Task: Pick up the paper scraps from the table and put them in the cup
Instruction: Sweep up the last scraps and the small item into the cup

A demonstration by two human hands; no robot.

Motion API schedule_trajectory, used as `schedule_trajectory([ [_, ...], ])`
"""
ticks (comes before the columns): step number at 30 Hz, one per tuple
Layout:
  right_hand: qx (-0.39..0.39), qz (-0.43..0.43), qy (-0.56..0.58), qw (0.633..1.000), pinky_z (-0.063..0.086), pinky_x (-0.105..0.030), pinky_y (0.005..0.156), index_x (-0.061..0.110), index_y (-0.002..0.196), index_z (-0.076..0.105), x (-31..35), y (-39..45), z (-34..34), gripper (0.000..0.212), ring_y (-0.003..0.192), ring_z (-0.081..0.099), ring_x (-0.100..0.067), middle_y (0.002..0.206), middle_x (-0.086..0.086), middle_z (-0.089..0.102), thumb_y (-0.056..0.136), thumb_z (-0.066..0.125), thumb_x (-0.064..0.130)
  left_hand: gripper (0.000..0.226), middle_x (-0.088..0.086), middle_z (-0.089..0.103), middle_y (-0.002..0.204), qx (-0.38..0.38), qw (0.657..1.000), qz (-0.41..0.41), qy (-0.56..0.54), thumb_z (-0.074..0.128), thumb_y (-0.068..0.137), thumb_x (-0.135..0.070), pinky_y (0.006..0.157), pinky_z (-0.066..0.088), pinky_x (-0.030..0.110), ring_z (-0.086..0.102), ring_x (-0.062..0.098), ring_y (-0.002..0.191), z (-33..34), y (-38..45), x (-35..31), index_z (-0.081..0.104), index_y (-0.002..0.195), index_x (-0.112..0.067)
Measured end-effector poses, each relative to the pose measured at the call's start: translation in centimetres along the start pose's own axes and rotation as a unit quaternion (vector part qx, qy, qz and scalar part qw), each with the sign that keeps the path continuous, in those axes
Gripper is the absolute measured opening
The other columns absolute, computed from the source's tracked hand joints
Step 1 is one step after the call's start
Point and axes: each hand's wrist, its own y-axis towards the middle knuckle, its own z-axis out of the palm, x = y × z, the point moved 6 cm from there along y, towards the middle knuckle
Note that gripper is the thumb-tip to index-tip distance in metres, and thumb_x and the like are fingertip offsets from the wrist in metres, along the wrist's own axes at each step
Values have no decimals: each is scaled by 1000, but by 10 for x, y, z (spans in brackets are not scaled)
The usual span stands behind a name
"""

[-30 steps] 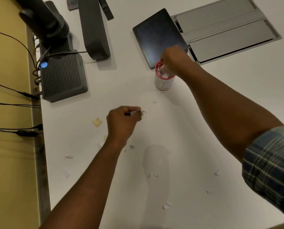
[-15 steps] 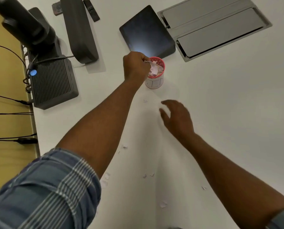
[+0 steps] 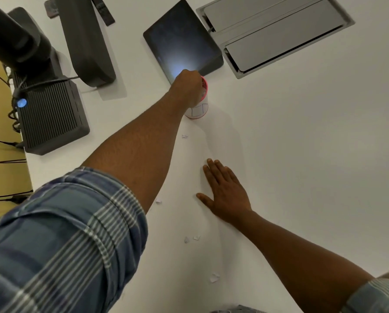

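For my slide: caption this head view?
Left hand over cup; right hand flat on table among scraps.

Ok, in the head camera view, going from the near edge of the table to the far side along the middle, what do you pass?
Torn paper scrap → pair of small scraps → right hand flat on the table → single scrap → cup with left hand over it → dark tablet.

no legible text, cup (image 3: 199, 110) markings unreadable
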Motion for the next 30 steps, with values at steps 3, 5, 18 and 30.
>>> schedule_trajectory([
  [3,4,-1,0,1000,-7,-31,118,22,151,-9,0,0,0,78,143,-20,-10,156,6,-20,93,16,67,48,18,58,123,16,1000,9,7,57,91,-28,94,45,33,54,34,115,-5,0,0,48,130,-1],
  [5,10,-3,2,1000,-8,-31,117,21,151,-11,0,1,0,78,143,-21,-10,157,6,-21,93,17,65,47,16,57,124,22,999,15,20,59,90,-25,95,45,35,53,33,116,-11,-3,0,51,132,-5],
  [18,-97,74,139,983,15,-26,116,21,148,28,-20,-60,-40,59,143,22,-13,155,2,27,97,40,47,28,10,68,116,-250,938,-14,-239,61,86,-14,97,42,23,64,22,108,-10,-223,49,67,112,-6],
  [30,-104,147,46,983,17,-42,118,12,151,15,-44,-171,2,76,146,11,-23,159,-7,11,92,45,50,28,4,67,110,-255,905,-263,-216,63,86,-12,91,47,25,61,20,105,170,-515,121,65,114,-12],
])
